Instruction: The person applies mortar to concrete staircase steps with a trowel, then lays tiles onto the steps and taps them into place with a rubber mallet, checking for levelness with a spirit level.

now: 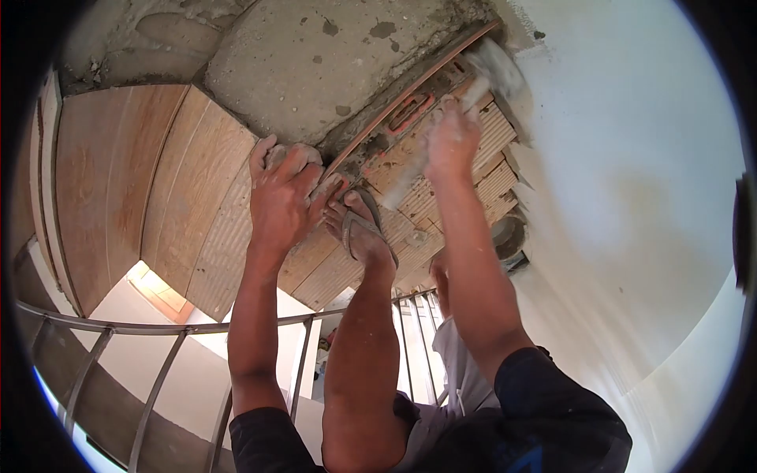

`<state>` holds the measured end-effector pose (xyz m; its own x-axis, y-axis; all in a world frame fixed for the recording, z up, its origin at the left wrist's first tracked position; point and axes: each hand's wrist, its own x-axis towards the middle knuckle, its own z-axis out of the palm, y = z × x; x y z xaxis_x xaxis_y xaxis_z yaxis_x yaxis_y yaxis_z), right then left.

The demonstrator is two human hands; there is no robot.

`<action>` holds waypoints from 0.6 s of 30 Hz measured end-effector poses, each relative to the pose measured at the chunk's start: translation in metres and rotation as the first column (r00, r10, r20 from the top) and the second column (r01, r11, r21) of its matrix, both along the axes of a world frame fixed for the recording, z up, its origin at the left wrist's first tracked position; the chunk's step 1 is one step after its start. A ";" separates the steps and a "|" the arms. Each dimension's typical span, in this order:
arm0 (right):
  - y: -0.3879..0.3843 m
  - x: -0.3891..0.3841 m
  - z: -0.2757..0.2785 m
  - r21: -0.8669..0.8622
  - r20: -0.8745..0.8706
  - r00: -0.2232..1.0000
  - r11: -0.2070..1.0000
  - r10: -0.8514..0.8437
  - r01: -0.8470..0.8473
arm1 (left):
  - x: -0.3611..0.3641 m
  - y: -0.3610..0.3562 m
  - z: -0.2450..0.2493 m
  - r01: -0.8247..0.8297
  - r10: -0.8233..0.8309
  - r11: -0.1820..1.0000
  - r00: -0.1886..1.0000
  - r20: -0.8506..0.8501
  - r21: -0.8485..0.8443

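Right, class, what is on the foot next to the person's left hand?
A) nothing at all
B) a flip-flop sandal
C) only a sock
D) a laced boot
B, a flip-flop sandal: its straps cross the foot beside the left hand.

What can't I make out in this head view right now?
All in the head view:
Tool in right hand: motion-blurred, type unclear.
Whatever lies under left hand: covered by the hand itself, so its grip is unclear.
Brickwork: partly hidden by sandalled foot.
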<state>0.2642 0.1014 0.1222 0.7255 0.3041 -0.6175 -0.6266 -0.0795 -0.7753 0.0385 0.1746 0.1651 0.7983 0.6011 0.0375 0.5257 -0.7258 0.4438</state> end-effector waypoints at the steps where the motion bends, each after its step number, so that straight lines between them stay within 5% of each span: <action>1: -0.004 0.004 0.001 -0.020 0.053 0.998 0.999 0.044 -0.043 | 0.000 0.000 0.000 0.004 -0.004 1.000 1.000 -0.005 -0.012; 3: -0.015 0.004 0.001 -0.016 0.026 1.000 1.000 0.009 -0.009 | -0.001 -0.001 0.000 0.014 -0.014 1.000 1.000 -0.004 -0.028; 5: -0.007 0.000 -0.005 0.039 -0.005 0.967 0.966 -0.254 0.254 | -0.001 0.000 -0.001 -0.005 0.004 0.999 1.000 -0.025 -0.045; 8: 0.010 -0.015 0.007 0.024 0.023 1.000 1.000 -0.013 0.013 | -0.001 0.002 -0.001 0.009 -0.009 0.999 1.000 0.011 -0.048; 12: -0.012 -0.004 0.000 0.044 0.072 0.991 0.993 -0.114 0.111 | 0.001 0.002 0.001 0.012 -0.011 0.999 1.000 0.020 -0.035; 18: -0.002 -0.009 0.004 -0.012 0.088 0.996 1.000 0.024 -0.023 | 0.001 0.003 0.001 -0.005 0.005 0.999 1.000 -0.010 -0.044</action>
